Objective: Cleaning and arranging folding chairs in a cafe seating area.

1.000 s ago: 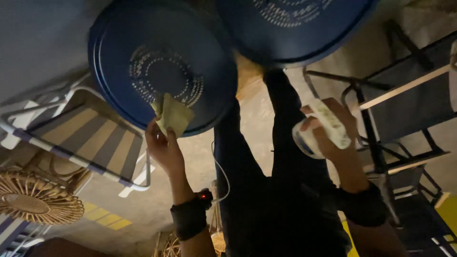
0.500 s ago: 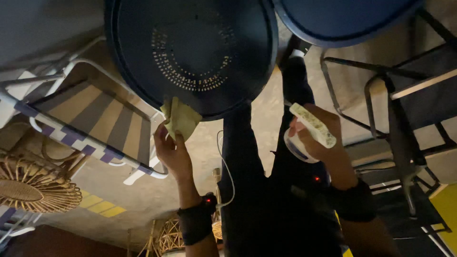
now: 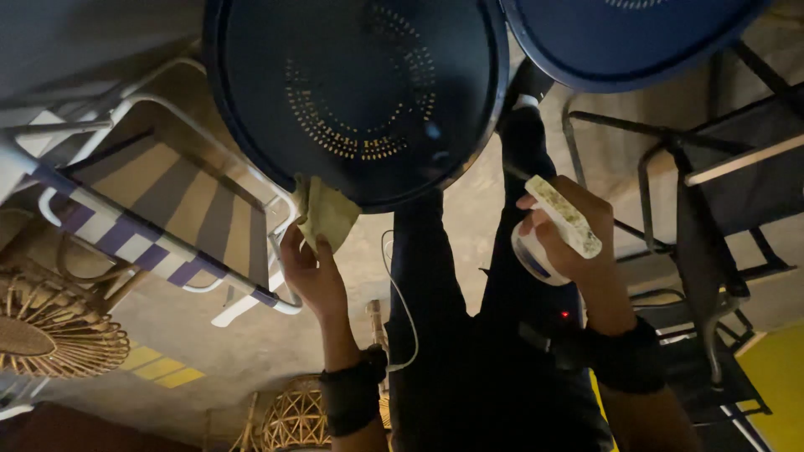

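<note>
Left hand: the left hand [image 3: 311, 272] is being held up at the lower edge of the dark blue round perforated seat [image 3: 356, 96]; the fingers [image 3: 293, 243] are being kept closed around a folded yellow-green cloth [image 3: 325, 213].
Cloth position: the cloth is being pressed against the seat's rim at its lower left, touching it.
Right hand: the right hand [image 3: 569, 234] is being held just beside the dark trouser legs [image 3: 469, 335], apart from the seat; the fingers are being wrapped around a white spray bottle [image 3: 553, 238], its pale trigger head lying across the knuckles.
Change since a second ago: the seat is being shown larger and nearer the middle of the view than before, and the cloth is now being seen at the rim rather than near the ring of holes; whether the cloth or the camera was moved cannot be told for certain.
What that suggests: the wiping is judged to be being carried outward to the seat's edge, while the bottle is being kept in the same raised grip, unused.
Second seat: another blue round seat [image 3: 628, 38] is being shown at the upper right, untouched.
Surroundings: a striped folding chair [image 3: 146, 213] is being seen to the left, a wicker piece [image 3: 50, 326] below it, and a dark metal chair frame [image 3: 695, 218] to the right.
</note>
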